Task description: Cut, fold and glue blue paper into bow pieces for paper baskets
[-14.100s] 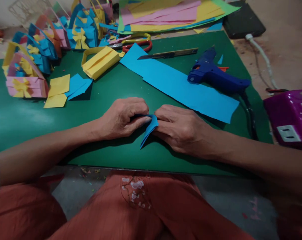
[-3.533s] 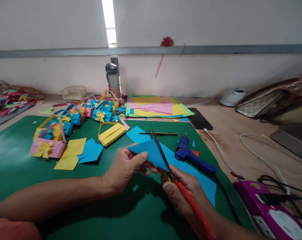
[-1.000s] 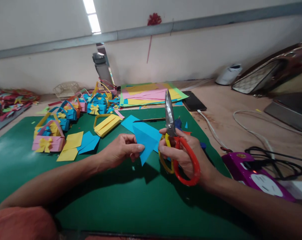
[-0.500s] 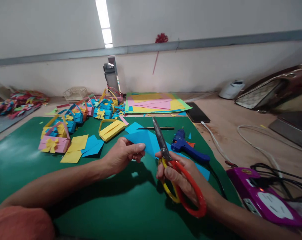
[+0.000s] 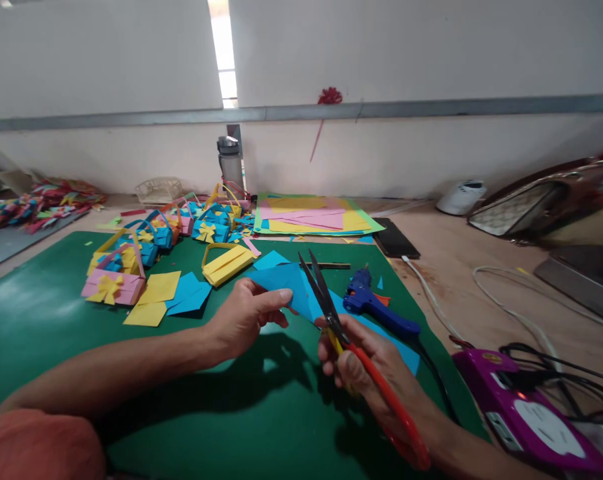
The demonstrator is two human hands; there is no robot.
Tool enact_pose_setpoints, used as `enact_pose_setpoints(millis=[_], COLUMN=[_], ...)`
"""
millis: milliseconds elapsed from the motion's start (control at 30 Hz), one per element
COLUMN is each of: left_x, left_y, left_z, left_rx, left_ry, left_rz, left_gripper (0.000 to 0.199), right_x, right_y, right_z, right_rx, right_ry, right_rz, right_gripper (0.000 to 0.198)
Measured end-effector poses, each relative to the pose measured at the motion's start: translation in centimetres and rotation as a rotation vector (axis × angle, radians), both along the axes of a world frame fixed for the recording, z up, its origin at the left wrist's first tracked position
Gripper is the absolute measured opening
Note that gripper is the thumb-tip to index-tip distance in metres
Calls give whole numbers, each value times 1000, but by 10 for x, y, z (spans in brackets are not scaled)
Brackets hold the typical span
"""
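Observation:
Between thumb and fingers, my left hand (image 5: 254, 312) pinches a piece of blue paper (image 5: 286, 283) above the green mat (image 5: 196, 413). My right hand (image 5: 366, 360) grips scissors (image 5: 331, 313) with one red and one yellow handle. Their blades point up and away, slightly parted, right beside the blue paper. More blue paper (image 5: 404, 350) lies on the mat behind my right hand. A blue glue gun (image 5: 376, 303) rests to the right of the blades. Near my left hand are a folded yellow paper basket (image 5: 228, 263) and loose yellow squares (image 5: 156, 290).
Finished paper baskets (image 5: 114, 283) with bows cluster at the left. Stacked coloured sheets (image 5: 311, 213) lie at the back beside a phone (image 5: 396, 238). A purple power strip (image 5: 526, 407) with cables sits at the right. A water bottle (image 5: 230, 167) stands by the wall.
The scissors have turned in my right hand and their blades have parted slightly. My left hand still holds the blue paper. The whole view has shifted a little.

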State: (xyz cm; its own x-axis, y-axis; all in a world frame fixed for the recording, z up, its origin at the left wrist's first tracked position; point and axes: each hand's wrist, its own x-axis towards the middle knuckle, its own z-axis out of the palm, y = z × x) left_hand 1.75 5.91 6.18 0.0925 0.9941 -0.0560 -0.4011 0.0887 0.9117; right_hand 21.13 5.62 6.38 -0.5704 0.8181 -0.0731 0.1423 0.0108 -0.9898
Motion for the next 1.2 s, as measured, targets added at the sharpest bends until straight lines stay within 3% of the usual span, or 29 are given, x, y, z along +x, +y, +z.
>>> enact_pose_setpoints(millis=[200, 933, 1200], left_x=[2, 12, 14], left_y=[-3, -9, -12], left_z=[3, 0, -2], left_rx=[-3, -133, -113], left_ry=[-44, -96, -100], left_rz=[-35, -46, -75], left_gripper=[22, 27, 25], right_x=[-1, -2, -1], right_y=[-1, -2, -1], right_z=[-3, -7, -9], right_rx=[-42, 38, 61], right_ry=[22, -45, -62], right_rz=[21, 24, 27], right_gripper=[48, 39, 40])
